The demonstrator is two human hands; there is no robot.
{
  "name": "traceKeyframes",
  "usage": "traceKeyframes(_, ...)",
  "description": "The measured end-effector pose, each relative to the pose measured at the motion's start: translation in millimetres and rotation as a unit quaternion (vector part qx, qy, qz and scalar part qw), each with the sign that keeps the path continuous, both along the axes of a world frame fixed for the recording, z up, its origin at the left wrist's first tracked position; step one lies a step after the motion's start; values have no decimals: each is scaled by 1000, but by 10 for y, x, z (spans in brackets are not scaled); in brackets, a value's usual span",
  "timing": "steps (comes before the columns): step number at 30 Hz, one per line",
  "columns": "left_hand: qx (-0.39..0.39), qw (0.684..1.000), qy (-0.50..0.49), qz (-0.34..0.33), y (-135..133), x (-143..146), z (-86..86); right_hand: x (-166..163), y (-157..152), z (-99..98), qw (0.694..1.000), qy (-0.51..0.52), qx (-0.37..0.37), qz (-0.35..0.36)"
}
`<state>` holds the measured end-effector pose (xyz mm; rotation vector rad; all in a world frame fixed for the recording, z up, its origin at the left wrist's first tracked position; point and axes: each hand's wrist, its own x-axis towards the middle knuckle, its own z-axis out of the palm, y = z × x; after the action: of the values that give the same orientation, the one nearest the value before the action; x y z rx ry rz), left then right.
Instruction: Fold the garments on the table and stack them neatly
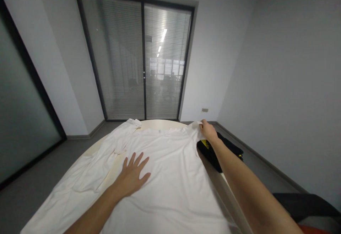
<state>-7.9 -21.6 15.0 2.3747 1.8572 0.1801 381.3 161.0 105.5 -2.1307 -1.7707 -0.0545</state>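
A white T-shirt (pixel 170 170) lies spread over a round table, its neckline at the far side. My left hand (pixel 133 177) rests flat on the shirt's left part, fingers spread apart. At the far right, my right hand (pixel 208 131) pinches the shirt's sleeve and holds it raised a little, drawn out to the right. Left of the spread shirt lies another white garment (pixel 90 172), loose and wrinkled, hanging toward the near left edge. Folded black cloth with yellow print (pixel 210 152) sits beside the right forearm, partly hidden by it.
The pale tabletop (pixel 160 124) shows at its far rim. A black chair part (pixel 306 205) stands at the lower right, with something orange (pixel 311 229) under it. Beyond the table are a glass partition with blinds (pixel 119 60) and grey walls.
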Motion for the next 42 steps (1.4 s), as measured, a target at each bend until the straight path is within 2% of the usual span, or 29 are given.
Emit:
traceKeyframes(9,7,1000,4,4,16,2,-25,20,2,-62,994,23,-57,-87)
traceKeyframes(13,5,1000,4,1,15,3,-27,2,-40,-110,991,26,-58,-115)
traceKeyframes(15,9,1000,3,0,16,4,-40,-15,-62,-126,993,24,-51,-107)
traceKeyframes(21,17,1000,1,-2,21,-29,-76,-107,-132,-186,1000,10,4,-18)
traceKeyframes(26,14,1000,3,-18,44,14,34,-80,-170,-253,999,22,30,10)
traceKeyframes(30,-10,997,-9,-69,141,340,174,4,-126,-322,998,47,31,15)
traceKeyframes(33,-34,991,-30,-126,301,757,270,42,-59,-368,998,52,13,30)
traceKeyframes(36,-13,988,-51,-146,523,1215,337,57,-4,-404,998,56,8,32)
traceKeyframes(39,-5,988,-57,-146,734,1620,335,69,15,-432,998,56,14,28)
traceKeyframes(42,-13,987,-55,-152,860,1929,243,80,-5,-450,998,50,25,42)
